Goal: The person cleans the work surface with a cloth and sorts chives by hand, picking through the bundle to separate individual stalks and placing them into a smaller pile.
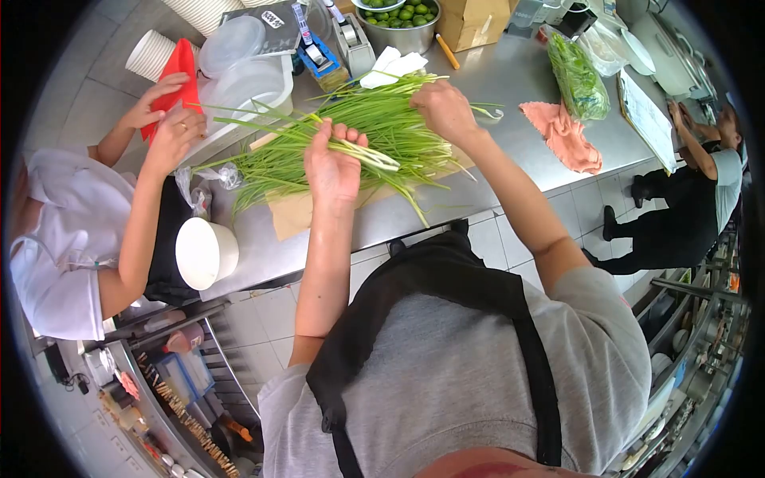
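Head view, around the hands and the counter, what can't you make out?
In the head view:
Right hand: fingertips mostly hidden beneath the hand itself, so its grip is unclear.
Brown sheet: largely covered by the green stalks.
Cardboard box: cut off by the top edge.
Clipboard: any writing is too small to read.

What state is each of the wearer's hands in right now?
Left hand: closed around a small bunch of green stalks.
Right hand: curled at the pile of stalks; whether it grips any cannot be told.
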A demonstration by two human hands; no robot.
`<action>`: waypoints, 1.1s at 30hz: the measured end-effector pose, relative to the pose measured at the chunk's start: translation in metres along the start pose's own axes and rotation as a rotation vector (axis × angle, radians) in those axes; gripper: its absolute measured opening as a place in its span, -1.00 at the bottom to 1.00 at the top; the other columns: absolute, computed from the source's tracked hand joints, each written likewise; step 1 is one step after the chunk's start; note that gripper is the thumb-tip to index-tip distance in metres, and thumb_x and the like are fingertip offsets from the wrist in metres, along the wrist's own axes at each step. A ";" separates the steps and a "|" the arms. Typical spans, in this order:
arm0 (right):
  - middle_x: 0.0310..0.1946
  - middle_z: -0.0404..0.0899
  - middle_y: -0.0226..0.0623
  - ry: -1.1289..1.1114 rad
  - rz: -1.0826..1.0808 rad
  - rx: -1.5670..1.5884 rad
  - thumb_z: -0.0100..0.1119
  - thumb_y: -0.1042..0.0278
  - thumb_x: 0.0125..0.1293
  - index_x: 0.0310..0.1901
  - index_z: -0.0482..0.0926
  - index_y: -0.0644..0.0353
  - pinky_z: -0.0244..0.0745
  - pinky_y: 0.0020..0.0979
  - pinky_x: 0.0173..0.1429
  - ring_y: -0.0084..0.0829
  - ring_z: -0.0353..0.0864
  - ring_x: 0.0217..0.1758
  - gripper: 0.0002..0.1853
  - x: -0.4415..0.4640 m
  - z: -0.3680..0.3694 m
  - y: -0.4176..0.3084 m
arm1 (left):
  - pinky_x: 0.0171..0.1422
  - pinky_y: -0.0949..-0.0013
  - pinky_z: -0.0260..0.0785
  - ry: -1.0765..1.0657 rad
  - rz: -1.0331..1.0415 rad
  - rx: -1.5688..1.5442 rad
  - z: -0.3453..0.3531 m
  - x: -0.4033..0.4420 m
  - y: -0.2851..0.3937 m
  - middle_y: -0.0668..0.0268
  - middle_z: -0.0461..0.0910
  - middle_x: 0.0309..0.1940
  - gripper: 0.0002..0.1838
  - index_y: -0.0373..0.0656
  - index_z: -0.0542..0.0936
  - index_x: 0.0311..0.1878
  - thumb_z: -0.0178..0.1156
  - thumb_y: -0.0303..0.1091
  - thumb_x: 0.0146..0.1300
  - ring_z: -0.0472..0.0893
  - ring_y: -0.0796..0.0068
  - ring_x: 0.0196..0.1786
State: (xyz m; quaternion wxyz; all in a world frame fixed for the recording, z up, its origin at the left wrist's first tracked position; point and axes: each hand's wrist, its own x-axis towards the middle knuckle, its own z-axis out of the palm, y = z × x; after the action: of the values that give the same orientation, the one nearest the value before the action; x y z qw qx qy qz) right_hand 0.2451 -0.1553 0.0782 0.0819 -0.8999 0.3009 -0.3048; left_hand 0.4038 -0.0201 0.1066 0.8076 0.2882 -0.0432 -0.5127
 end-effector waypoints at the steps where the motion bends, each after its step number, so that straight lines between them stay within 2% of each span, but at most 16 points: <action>1: -0.48 0.53 -0.28 -0.068 0.008 -0.073 0.04 0.52 -0.08 -0.52 0.57 0.14 0.38 -0.25 -0.18 -0.22 0.47 -0.29 -0.89 0.004 0.002 0.003 | -0.37 0.46 0.24 -0.067 -0.032 -0.007 -0.006 0.000 0.001 0.40 0.31 -0.62 -0.87 -0.18 0.40 -0.27 0.04 -0.34 0.20 0.34 0.52 -0.51; 2: -0.48 0.54 -0.29 -0.137 0.015 -0.147 0.04 0.52 -0.08 -0.51 0.56 0.12 0.38 -0.24 -0.18 -0.22 0.48 -0.28 -0.89 0.008 0.004 0.006 | -0.45 0.50 0.19 -0.133 -0.064 -0.016 -0.011 0.000 0.002 0.45 0.22 -0.66 -0.86 -0.17 0.41 -0.27 0.07 -0.33 0.18 0.29 0.56 -0.55; 5: -0.47 0.54 -0.29 -0.099 -0.019 -0.142 0.06 0.48 -0.06 -0.52 0.55 0.10 0.40 -0.25 -0.20 -0.24 0.49 -0.26 -0.92 0.015 0.001 0.010 | -0.55 0.54 0.08 -0.080 -0.048 0.055 -0.014 -0.006 0.003 0.48 0.18 -0.65 -0.83 -0.17 0.42 -0.26 0.12 -0.32 0.15 0.22 0.64 -0.57; 9: -0.43 0.55 -0.28 -0.270 -0.050 -0.231 0.10 0.46 -0.05 -0.48 0.56 0.06 0.40 -0.24 -0.22 -0.22 0.51 -0.29 -0.92 0.028 -0.007 0.009 | -0.55 0.57 0.11 -0.087 -0.099 0.023 -0.011 -0.009 -0.003 0.48 0.23 -0.63 -0.82 -0.18 0.43 -0.25 0.14 -0.32 0.14 0.25 0.65 -0.55; 11: -0.43 0.56 -0.27 -0.270 0.132 0.004 0.12 0.45 -0.01 -0.43 0.57 0.09 0.40 -0.31 -0.25 -0.30 0.53 -0.36 -0.92 0.033 -0.023 0.004 | -0.54 0.58 0.15 -0.026 -0.127 0.048 -0.003 -0.012 -0.008 0.48 0.31 -0.61 -0.83 -0.20 0.46 -0.23 0.11 -0.34 0.16 0.28 0.64 -0.56; 12: -0.43 0.56 -0.27 -0.271 0.130 0.001 0.12 0.45 -0.01 -0.43 0.57 0.09 0.40 -0.31 -0.25 -0.30 0.53 -0.36 -0.92 0.034 -0.033 0.000 | -0.52 0.59 0.18 -0.055 -0.132 0.057 -0.007 -0.010 -0.012 0.42 0.43 -0.52 -0.81 -0.23 0.48 -0.18 0.11 -0.35 0.16 0.34 0.63 -0.53; 14: -0.46 0.56 -0.31 -0.238 0.407 0.458 0.10 0.49 0.04 -0.36 0.56 0.18 0.39 -0.43 -0.29 -0.47 0.52 -0.42 -0.90 0.030 -0.049 -0.009 | -0.52 0.58 0.19 -0.070 -0.145 0.089 0.000 -0.006 -0.020 0.38 0.47 -0.46 -0.80 -0.23 0.48 -0.17 0.11 -0.36 0.17 0.37 0.63 -0.51; 15: -0.46 0.56 -0.31 -0.238 0.410 0.454 0.10 0.49 0.04 -0.36 0.56 0.18 0.39 -0.43 -0.29 -0.47 0.52 -0.42 -0.90 0.026 -0.052 -0.010 | -0.52 0.58 0.20 -0.084 -0.159 0.124 0.003 -0.004 -0.025 0.34 0.50 -0.41 -0.79 -0.24 0.48 -0.16 0.10 -0.36 0.17 0.39 0.63 -0.48; 17: -0.50 0.53 -0.38 -0.262 0.461 0.772 0.08 0.52 0.08 -0.34 0.53 0.28 0.35 -0.56 -0.34 -0.61 0.46 -0.44 -0.90 0.019 -0.057 -0.011 | -0.51 0.58 0.21 -0.110 -0.173 0.128 0.012 0.002 -0.035 0.30 0.53 -0.35 -0.78 -0.24 0.48 -0.14 0.12 -0.39 0.15 0.41 0.63 -0.46; 18: -0.50 0.53 -0.38 -0.260 0.464 0.768 0.08 0.52 0.08 -0.34 0.53 0.28 0.35 -0.56 -0.34 -0.61 0.46 -0.44 -0.90 0.015 -0.061 -0.014 | -0.51 0.58 0.21 -0.119 -0.149 0.182 0.020 0.003 -0.039 0.30 0.53 -0.36 -0.78 -0.24 0.48 -0.14 0.13 -0.40 0.14 0.41 0.64 -0.47; 20: -0.50 0.52 -0.52 -0.318 0.466 0.861 0.11 0.45 0.11 -0.31 0.49 0.21 0.24 -0.66 -0.44 -0.74 0.43 -0.44 -0.90 0.007 -0.067 -0.021 | -0.52 0.58 0.21 -0.137 -0.119 0.242 0.031 0.006 -0.046 0.30 0.54 -0.37 -0.78 -0.24 0.48 -0.17 0.18 -0.45 0.09 0.41 0.65 -0.49; 23: -0.51 0.53 -0.51 -0.335 0.537 0.859 0.10 0.44 0.12 -0.33 0.49 0.18 0.17 -0.70 -0.48 -0.78 0.42 -0.45 -0.92 -0.005 -0.063 -0.025 | -0.57 0.59 0.20 -0.183 -0.070 0.269 0.037 0.009 -0.055 0.30 0.54 -0.38 -0.82 -0.22 0.48 -0.25 0.21 -0.47 0.05 0.41 0.64 -0.52; 24: -0.51 0.53 -0.51 -0.329 0.543 0.860 0.10 0.44 0.12 -0.33 0.49 0.18 0.17 -0.70 -0.48 -0.78 0.42 -0.45 -0.92 -0.007 -0.063 -0.028 | -0.62 0.60 0.18 -0.178 -0.066 0.273 0.038 0.010 -0.057 0.32 0.53 -0.40 -0.85 -0.19 0.46 -0.33 0.23 -0.49 0.03 0.42 0.64 -0.55; 27: -0.52 0.52 -0.43 -0.268 0.574 0.858 0.08 0.53 0.07 -0.37 0.51 0.27 0.25 -0.65 -0.47 -0.69 0.43 -0.47 -0.93 -0.013 -0.062 -0.033 | -0.57 0.59 0.16 -0.183 -0.053 0.317 0.039 0.008 -0.061 0.38 0.48 -0.47 -0.89 -0.21 0.49 -0.33 0.20 -0.46 0.07 0.38 0.64 -0.51; 30: -0.54 0.52 -0.45 -0.194 0.639 0.875 0.05 0.47 0.10 -0.43 0.49 0.24 0.27 -0.62 -0.49 -0.70 0.43 -0.48 -0.94 -0.017 -0.057 -0.032 | -0.60 0.60 0.19 -0.164 -0.040 0.306 0.034 0.010 -0.063 0.36 0.50 -0.47 -0.87 -0.18 0.45 -0.36 0.22 -0.48 0.04 0.42 0.63 -0.54; 33: -0.57 0.51 -0.48 -0.119 0.762 1.064 0.08 0.39 0.07 -0.47 0.47 0.20 0.32 -0.60 -0.47 -0.70 0.42 -0.50 -0.92 -0.021 -0.052 -0.026 | -0.59 0.60 0.19 -0.104 0.049 0.284 0.031 0.007 -0.061 0.37 0.49 -0.48 -0.88 -0.16 0.44 -0.36 0.20 -0.45 0.07 0.43 0.63 -0.51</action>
State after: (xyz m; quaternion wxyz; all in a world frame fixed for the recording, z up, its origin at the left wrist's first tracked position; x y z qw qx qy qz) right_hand 0.2130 -0.1198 0.1181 0.6345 -0.5822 0.4019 -0.3112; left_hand 0.3464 -0.0584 0.0998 0.7677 0.3712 -0.1640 -0.4959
